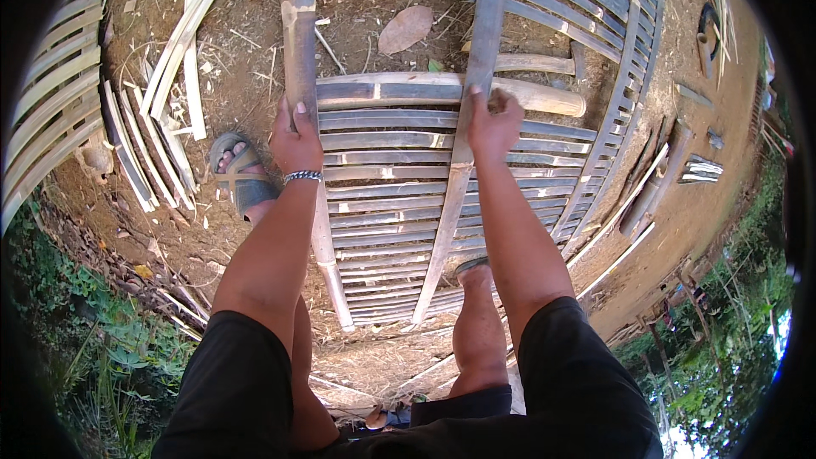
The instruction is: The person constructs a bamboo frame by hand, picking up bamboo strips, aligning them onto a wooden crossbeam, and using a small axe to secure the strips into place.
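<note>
My left hand (295, 138) clamps around the left bamboo rail (299, 34); my right hand (495, 126) curls against the right bamboo rail (486, 25), whether closed on it I can't tell. The slatted bamboo panel (387, 172) lies below me, between my forearms.

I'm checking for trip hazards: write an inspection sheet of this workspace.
Surface: brown, littered ground.
Job's things: slatted bamboo frame with left rail and middle rail.
Clutter: loose pale strips at upper left; dry leaf beyond the hands.
Hands: left hand on the left rail; right hand at the middle rail.
Cables: nothing seen; dark curved item at upper right unclear.
Surroundings: another slatted panel at far left; green plants at lower left and right.
</note>
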